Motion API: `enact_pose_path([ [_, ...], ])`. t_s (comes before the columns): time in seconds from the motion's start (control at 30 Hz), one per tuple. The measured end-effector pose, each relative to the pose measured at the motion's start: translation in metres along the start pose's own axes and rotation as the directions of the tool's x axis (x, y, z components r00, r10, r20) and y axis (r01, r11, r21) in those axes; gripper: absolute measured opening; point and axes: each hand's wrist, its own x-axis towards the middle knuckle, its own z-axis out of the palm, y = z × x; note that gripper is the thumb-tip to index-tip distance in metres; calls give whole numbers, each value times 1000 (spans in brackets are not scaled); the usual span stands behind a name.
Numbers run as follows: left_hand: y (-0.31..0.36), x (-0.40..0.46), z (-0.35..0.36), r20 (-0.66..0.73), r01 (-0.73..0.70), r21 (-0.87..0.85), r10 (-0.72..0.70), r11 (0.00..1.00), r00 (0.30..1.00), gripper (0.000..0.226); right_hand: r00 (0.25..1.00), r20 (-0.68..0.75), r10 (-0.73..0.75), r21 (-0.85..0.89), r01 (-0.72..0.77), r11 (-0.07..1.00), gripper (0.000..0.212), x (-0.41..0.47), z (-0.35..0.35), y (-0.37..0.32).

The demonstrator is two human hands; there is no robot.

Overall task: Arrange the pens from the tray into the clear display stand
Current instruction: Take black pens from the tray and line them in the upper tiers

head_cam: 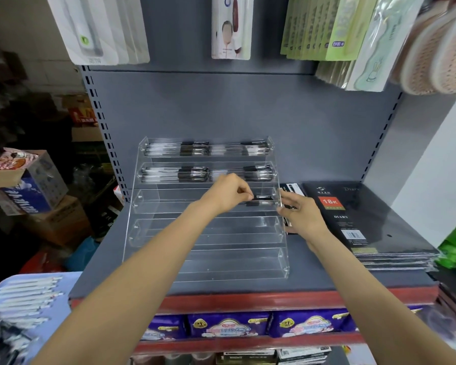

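Pen point(258, 203): in the third tier of the clear display stand point(169, 248), right end, pinched by the left hand point(228, 194). Right hand point(299, 216): fingers relaxed and apart, touching the stand's right wall. Further pens point(24, 296) lie on the tray point(69, 281), lower left; black diaries point(358, 222) stacked right of the stand on the grey shelf point(248, 285).

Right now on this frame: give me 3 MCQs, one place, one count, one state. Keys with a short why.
1. Where does the diary stack sit relative to the clear display stand?
A. to its right
B. to its left
C. on top of it

2. How many stand tiers are packed with pens?
A. none
B. two
C. five

3. What is the left hand doing?
A. hanging idle
B. pinching a pen at the third tier
C. pressing on the diaries

Key: 1 A, the stack lies right of the stand. 2 B, only the top two rows are full. 3 B, fingertips close on the pen's dark grip.
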Motion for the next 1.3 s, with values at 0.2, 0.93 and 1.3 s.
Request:
enact_pose_path([
  [0.2, -4, -8, 4, 44, 36, 22, -37, 999, 998, 39, 1000, -5, 0, -21, 0, 1000, 46, -1, -1, -2],
  [0.93, -31, -107, -29, -366, -62, -81, 28, 995, 930, 15, 876, 37, -482, -522, 428, 738, 36, -61, 72, -32],
  [1.3, -204, -352, -88, -300, 322, -192, -368, 927, 880, 9, 865, 390, -317, -421, 473, 773, 21, -186, 312, -19],
])
